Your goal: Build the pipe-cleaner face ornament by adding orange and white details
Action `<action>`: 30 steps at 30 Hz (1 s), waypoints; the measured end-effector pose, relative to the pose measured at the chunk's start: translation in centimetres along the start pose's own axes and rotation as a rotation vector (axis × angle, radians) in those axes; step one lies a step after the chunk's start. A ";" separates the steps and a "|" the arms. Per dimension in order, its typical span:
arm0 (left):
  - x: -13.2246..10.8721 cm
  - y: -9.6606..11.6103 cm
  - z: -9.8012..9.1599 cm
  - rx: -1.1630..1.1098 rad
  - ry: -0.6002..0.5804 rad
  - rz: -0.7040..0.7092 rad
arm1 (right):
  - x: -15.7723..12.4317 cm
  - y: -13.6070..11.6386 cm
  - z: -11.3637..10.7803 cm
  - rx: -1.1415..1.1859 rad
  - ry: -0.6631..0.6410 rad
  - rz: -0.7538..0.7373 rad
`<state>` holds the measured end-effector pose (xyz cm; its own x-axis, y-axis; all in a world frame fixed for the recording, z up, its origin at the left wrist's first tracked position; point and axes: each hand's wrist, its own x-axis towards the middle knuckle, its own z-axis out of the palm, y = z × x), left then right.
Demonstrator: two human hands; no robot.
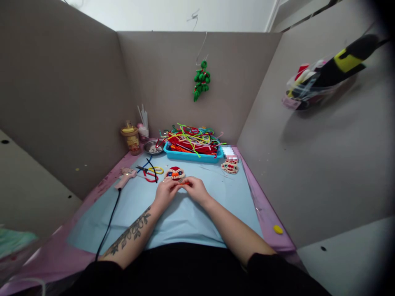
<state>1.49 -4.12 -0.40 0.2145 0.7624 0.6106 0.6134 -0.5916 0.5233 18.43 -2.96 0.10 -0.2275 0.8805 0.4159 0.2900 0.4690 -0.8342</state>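
My left hand [166,190] and my right hand [196,190] meet over the blue sheet, each with its fingertips pinched. Between them shows a short piece of orange pipe cleaner [184,183], mostly hidden by the fingers. Just beyond lies a red, cream and blue pipe-cleaner face [175,172] with an orange middle, its lower edge partly behind my hands. To the left are scissors with red and yellow handles [150,176] and a black pipe cleaner [152,169] across them. A pink glue gun [126,177] rests farther left.
A blue tray [194,156] heaped with coloured pipe cleaners stands at the back, beside a metal bowl [148,150] and a lidded cup [133,142]. Another pipe-cleaner face [230,167] lies at right. The glue gun's black cord [108,225] runs toward me. Grey panels [166,74] enclose the table.
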 end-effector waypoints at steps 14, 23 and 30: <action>0.1 0.2 -0.4 -0.082 0.002 -0.101 | 0.0 -0.1 -0.9 -0.175 0.027 -0.298; 0.5 -0.6 -0.6 -0.445 0.069 -0.426 | 0.9 1.0 -2.5 -0.073 0.149 -0.173; 0.7 -0.5 -1.4 -0.368 0.100 -0.484 | 0.5 1.4 -1.8 0.005 -0.004 -0.062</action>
<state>0.29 -3.62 0.58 -0.1062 0.9494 0.2957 0.3173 -0.2495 0.9149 20.39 -1.73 -0.15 -0.2488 0.8493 0.4656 0.2705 0.5226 -0.8086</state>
